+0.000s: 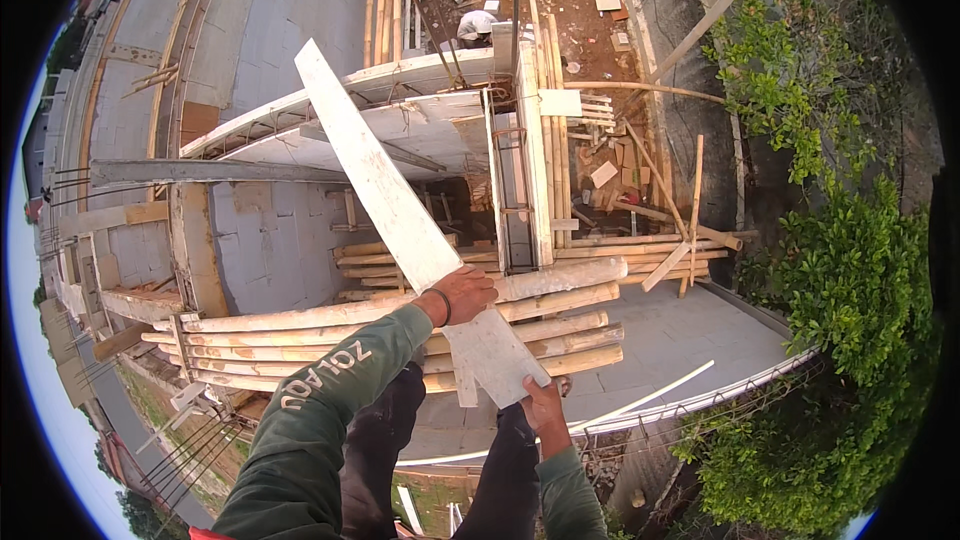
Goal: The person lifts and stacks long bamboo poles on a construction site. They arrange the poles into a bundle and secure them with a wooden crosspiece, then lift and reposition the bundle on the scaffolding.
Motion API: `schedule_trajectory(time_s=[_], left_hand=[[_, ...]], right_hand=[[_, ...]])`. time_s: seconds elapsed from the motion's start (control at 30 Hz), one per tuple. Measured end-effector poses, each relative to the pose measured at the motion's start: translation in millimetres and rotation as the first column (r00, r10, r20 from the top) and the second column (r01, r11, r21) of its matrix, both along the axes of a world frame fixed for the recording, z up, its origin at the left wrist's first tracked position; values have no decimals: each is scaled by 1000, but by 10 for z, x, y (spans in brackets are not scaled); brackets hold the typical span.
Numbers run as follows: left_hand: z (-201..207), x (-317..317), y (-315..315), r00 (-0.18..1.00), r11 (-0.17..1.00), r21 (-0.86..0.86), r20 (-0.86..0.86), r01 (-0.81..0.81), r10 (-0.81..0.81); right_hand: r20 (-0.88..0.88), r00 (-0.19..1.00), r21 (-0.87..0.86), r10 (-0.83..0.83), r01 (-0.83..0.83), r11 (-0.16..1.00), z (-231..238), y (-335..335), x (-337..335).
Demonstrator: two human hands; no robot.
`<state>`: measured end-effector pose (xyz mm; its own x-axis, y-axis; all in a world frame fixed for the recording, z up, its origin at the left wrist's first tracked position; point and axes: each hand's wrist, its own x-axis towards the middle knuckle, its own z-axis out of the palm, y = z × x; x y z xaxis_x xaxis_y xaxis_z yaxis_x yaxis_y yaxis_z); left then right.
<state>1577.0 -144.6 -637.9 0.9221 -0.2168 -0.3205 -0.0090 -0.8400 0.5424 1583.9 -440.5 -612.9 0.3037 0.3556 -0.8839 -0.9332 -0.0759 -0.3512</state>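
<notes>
A long, flat, pale board slants away from me to the upper left, above the bamboo poles. My left hand is closed over it toward its near part, fingers wrapped across the top face. At the near end, my right hand grips the corner, its thumb on the upper face; the fingers beneath are mostly hidden. A short wooden piece sticks out beside the board's near end. Under the board lies a row of bamboo poles, with my dark-trousered legs close to them.
Ahead, a narrow formwork trough holds steel reinforcement, with upright bars near it. Grey wall panels enclose a deep gap. Far below, a person bends over. Leafy branches crowd the right; a thin white strip crosses the grey slab.
</notes>
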Motion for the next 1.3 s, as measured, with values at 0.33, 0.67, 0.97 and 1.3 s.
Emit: schedule_trajectory(time_s=[0.33, 0.67, 0.97, 1.3], left_hand=[[1465, -1047, 375, 192, 236, -258, 185, -937, 964], [2140, -1589, 347, 289, -779, -526, -847, -341, 445], [3525, -1266, -203, 333, -693, -644, -764, -324, 554], [5158, -608, -737, 484, -274, -878, -450, -392, 751]], right_hand=[[221, 971, 168, 87, -126, 978, 1624, 857, -409], [322, 929, 182, 179, -247, 952, 2961, 1307, -624], [234, 970, 331, 63, -141, 933, 3719, 464, -508], [290, 954, 567, -77, -107, 817, 4377, -308, -283]])
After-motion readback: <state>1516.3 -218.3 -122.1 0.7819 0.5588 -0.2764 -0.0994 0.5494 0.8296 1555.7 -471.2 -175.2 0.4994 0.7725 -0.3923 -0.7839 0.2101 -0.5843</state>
